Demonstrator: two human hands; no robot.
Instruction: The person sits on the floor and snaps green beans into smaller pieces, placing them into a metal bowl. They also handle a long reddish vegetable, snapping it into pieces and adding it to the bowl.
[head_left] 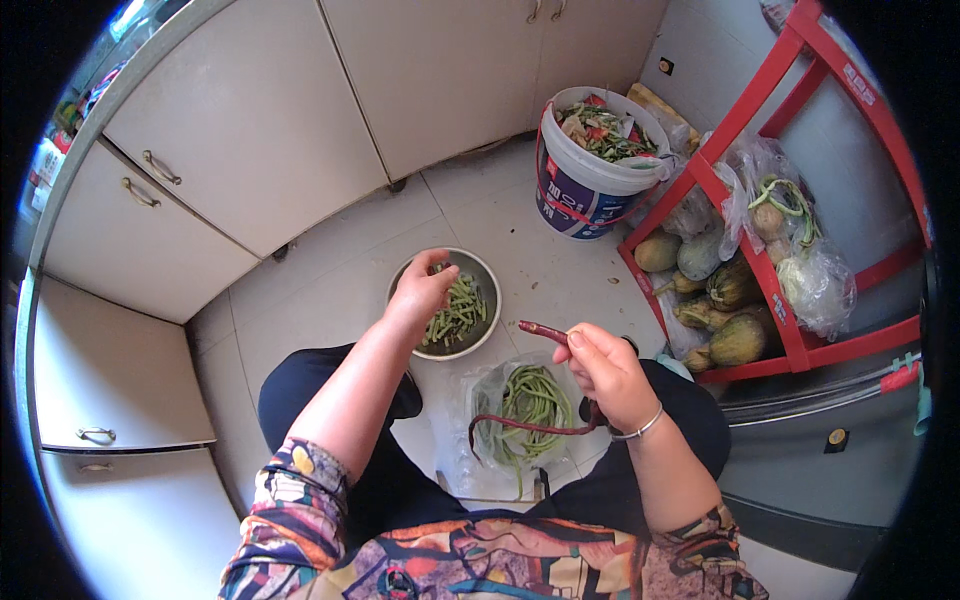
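Red bean (543,331) pinched in your right grip (608,372); bowl (491,288) holds pieces (462,312), whole beans (533,400) remain, five o'clock (left grip (424,290) unclear).

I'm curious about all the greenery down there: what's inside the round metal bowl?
Short green bean pieces lie inside the metal bowl. The left hand hides part of its left side, and whatever lies beneath the top pieces is covered, so I cannot tell.
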